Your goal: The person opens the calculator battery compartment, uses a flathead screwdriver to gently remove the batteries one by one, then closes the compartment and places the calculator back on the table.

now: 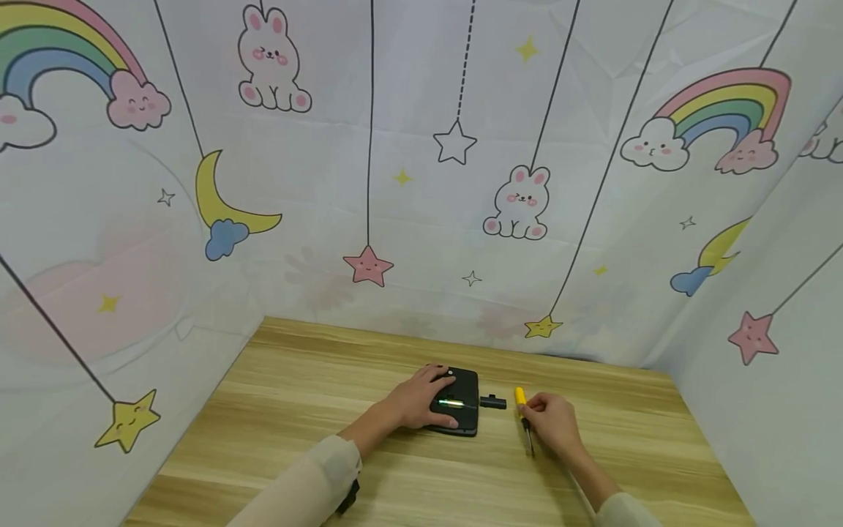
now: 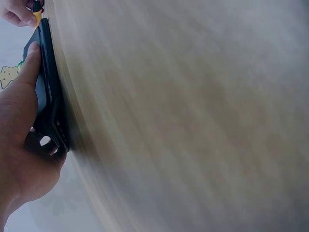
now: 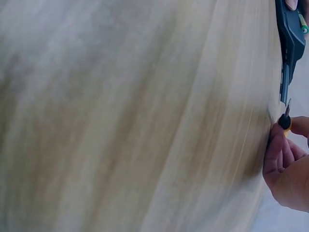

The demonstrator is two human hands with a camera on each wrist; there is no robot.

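Note:
A flat black device (image 1: 466, 384) lies on the wooden table with a small slot in its upper face. In that slot sits a shiny green battery (image 1: 451, 402). My left hand (image 1: 415, 401) holds the device from its left side, the thumb (image 2: 32, 63) lying along the top and other fingers curled at the edge. To the right of the device rests a small black cover (image 1: 492, 402) with a tab. My right hand (image 1: 553, 421) pinches a screwdriver (image 1: 520, 396) by its yellow handle, the metal shaft pointing toward me.
The light wooden table (image 1: 296, 395) meets a white cloth backdrop (image 1: 421, 212) printed with rabbits, stars and rainbows, which stands behind and at both sides. A black object (image 1: 349, 498) shows beneath the left sleeve.

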